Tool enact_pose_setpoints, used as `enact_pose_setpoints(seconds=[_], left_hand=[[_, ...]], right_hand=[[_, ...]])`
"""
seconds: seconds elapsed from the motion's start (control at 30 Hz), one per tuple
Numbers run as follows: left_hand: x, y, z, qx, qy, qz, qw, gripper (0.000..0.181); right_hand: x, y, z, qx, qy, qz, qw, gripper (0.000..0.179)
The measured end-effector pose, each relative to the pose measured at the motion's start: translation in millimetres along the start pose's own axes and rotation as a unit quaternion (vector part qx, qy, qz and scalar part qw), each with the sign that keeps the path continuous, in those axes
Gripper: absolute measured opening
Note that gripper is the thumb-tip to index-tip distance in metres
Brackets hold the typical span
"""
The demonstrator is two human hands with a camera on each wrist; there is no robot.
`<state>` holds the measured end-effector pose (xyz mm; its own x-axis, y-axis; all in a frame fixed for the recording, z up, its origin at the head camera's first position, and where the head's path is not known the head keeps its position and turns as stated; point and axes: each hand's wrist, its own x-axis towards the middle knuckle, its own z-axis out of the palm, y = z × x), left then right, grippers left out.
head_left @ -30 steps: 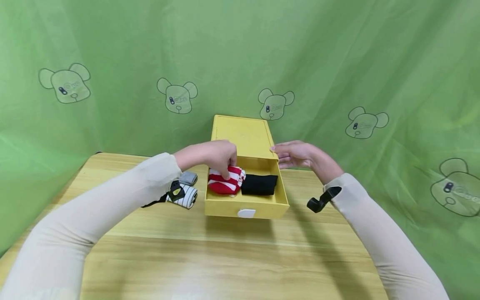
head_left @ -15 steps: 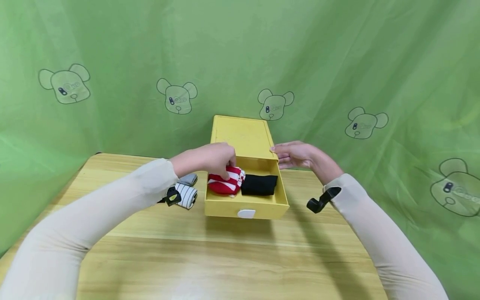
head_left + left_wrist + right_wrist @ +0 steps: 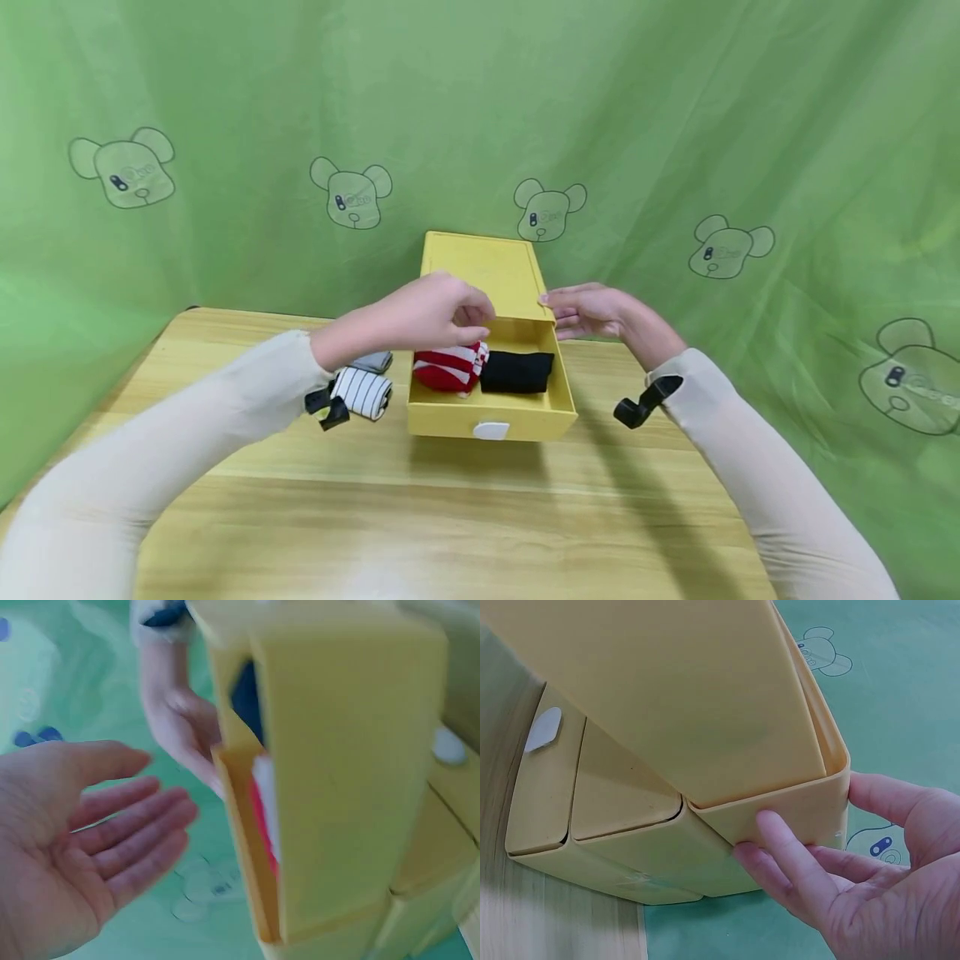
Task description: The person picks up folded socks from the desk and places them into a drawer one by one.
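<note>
A yellow drawer stands pulled out from the top of a yellow cabinet. Inside it, a folded red-and-white striped cloth lies at the left, beside a folded black cloth. My left hand hovers over the drawer's left side, holding nothing; in the left wrist view its fingers are spread and relaxed. My right hand rests on the cabinet's upper right front corner, thumb on the top edge. The right wrist view shows its fairly straight fingers against the side.
Left of the cabinet, a white cloth with dark stripes and a folded grey cloth lie on the wooden table. Lower shut drawers show in the right wrist view. A green curtain hangs behind.
My left hand has let go of the red-and-white striped cloth and lifted slightly off it, its fingers loosening. My right hand stays at the cabinet corner.
</note>
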<state>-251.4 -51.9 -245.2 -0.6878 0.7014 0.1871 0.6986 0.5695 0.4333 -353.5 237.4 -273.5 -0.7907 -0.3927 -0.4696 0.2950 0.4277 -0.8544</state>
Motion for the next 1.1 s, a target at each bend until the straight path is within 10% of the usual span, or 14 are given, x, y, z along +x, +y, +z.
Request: enact_pose_setpoints(seconds=[0.2,0.4,0.7,1.1], left_hand=[[-22.7,31.9,9.1,-0.146,0.043,0.078,0.9852,0.015],[-44.1,46.3,42.0,-0.233,-0.041,0.079,0.9684,0.022],[-67.7,34.3,100.4,-0.343,-0.164,-0.041,0.9239,0.036],[-69.4,17.2,138.6,-0.477,-0.152,-0.14,0.8542,0.066]], right_hand=[[-1.6,-4,-2,-0.012,-0.009,0.001,0.9999,0.072],[-1.2,-8,-4,-0.043,-0.004,0.0,0.9991,0.074],[2.8,-11,-4,-0.065,-0.005,-0.002,0.9979,0.073],[-0.3,-6,-3,-0.058,0.0,-0.008,0.9983,0.071]])
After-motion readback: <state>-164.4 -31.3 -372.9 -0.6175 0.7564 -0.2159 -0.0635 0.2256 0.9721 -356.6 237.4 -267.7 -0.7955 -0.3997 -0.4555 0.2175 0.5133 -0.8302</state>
